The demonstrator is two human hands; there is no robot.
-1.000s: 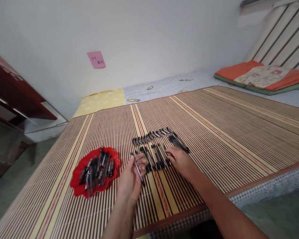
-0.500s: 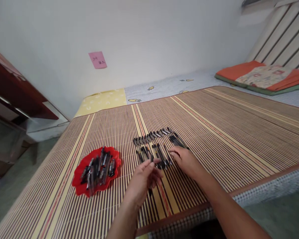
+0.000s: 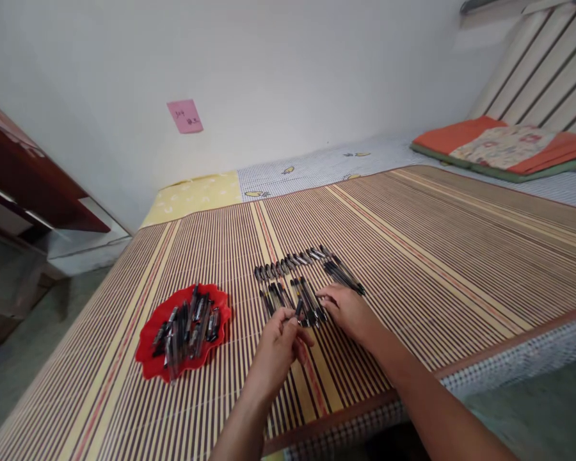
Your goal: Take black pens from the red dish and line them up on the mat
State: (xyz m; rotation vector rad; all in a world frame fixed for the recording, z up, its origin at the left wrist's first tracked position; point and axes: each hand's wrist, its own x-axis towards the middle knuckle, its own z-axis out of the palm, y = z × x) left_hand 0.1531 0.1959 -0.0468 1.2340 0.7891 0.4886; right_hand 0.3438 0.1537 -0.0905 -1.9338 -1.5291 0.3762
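Note:
A pen (image 3: 299,307) with a dark end is pinched in my left hand (image 3: 279,339), which hovers over the near end of a row of pens. My right hand (image 3: 343,307) rests low at that row's right side, fingers bent and apart, their tips at or touching the rightmost pen (image 3: 312,296). Behind this row lies a line of pen caps or short pen parts (image 3: 288,264). A bundle of thin dark sticks, perhaps refills (image 3: 340,274), lies beyond my right hand. My left hand hides part of the row.
A red scalloped dish (image 3: 146,365) holding a pile of pens (image 3: 192,326) sits to the left on the striped mat (image 3: 211,250). Folded orange cloth (image 3: 489,147) lies at the back right. A pink note (image 3: 185,116) is on the wall (image 3: 288,70).
My right hand has shifted slightly left, closer to the row of pens. My left hand's pen now tilts differently, its lower end no longer showing below the hand.

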